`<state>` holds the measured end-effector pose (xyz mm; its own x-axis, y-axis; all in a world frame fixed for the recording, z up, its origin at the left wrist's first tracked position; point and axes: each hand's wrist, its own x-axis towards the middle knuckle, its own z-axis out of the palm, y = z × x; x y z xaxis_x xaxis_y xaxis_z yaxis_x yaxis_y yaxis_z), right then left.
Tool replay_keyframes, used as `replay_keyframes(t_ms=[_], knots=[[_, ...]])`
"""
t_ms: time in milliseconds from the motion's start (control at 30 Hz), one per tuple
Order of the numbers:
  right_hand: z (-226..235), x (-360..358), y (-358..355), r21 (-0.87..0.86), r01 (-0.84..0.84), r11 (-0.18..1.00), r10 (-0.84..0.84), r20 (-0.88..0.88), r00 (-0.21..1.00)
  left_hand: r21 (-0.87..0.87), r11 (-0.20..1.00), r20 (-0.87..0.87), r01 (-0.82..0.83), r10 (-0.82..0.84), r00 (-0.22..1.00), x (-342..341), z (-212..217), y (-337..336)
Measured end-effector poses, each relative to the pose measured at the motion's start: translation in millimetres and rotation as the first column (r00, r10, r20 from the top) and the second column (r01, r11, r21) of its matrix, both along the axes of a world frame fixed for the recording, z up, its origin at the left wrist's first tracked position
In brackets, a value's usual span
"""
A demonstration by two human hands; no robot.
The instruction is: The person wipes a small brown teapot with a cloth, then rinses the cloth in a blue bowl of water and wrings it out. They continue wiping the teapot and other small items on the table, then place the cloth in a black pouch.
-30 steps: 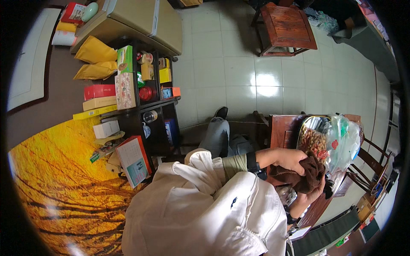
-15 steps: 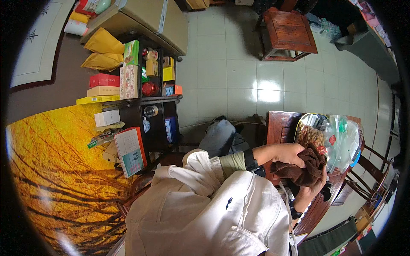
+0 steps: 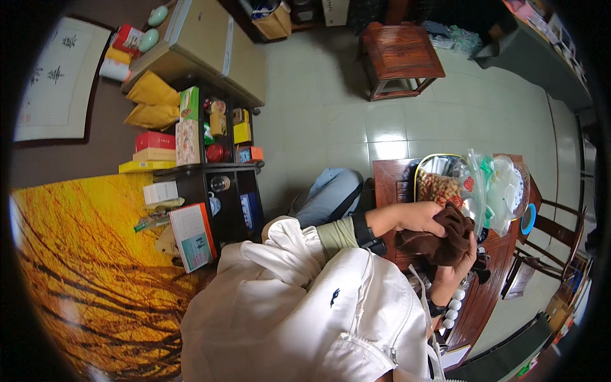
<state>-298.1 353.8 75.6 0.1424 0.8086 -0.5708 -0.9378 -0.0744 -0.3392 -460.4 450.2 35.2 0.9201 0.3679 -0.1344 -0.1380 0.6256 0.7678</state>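
One soft, crumpled brown cloth (image 3: 439,242) is held over the dark-red wooden table (image 3: 386,181), the left hand (image 3: 423,218) pinching its upper edge between thumb and fingers, the right hand (image 3: 455,270) curled round its lower right side. Against the earlier frame, more of the row of smooth white balls (image 3: 452,314) near the right hand shows, and two pale-green, egg-shaped pieces (image 3: 149,41) appear where one did. Beyond the cloth are one gold-rimmed tray (image 3: 449,165) of small, rounded brown bits, and crinkled clear plastic (image 3: 503,191); elsewhere, two creased yellow pouches (image 3: 151,116) and one square-topped wooden stool (image 3: 404,54).
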Motion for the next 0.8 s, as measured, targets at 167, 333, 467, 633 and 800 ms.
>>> replay_keyframes(t_ms=[167, 333, 467, 633, 800], knots=[[-0.3, -1.9, 1.4, 0.086, 0.062, 0.994, -0.053, -0.108, 0.993, 0.123, 0.991, -0.077, 0.059, -0.050, 0.996, -3.8, 19.0, 17.2], [-7.3, -9.4, 15.5, 0.157, 0.034, 0.987, 0.000, -0.216, 0.976, 0.234, 0.964, -0.177, 0.127, -0.086, 0.980, -13.6, 26.3, 41.1], [-13.1, -23.4, 34.1, 0.198, 0.092, 0.976, -0.050, -0.206, 0.977, 0.189, 0.973, -0.145, 0.133, -0.106, 0.984, -22.1, 28.6, 62.9], [-19.9, -50.6, 71.3, 0.274, 0.099, 0.957, -0.031, -0.243, 0.969, 0.134, 0.977, -0.121, 0.167, -0.151, 0.981, -45.7, 30.8, 110.0], [-29.0, -102.0, 136.6, 0.251, 0.177, 0.952, -0.146, -0.138, 0.980, -0.003, 0.974, -0.086, 0.225, -0.225, 0.971, -98.9, 18.6, 184.9]])
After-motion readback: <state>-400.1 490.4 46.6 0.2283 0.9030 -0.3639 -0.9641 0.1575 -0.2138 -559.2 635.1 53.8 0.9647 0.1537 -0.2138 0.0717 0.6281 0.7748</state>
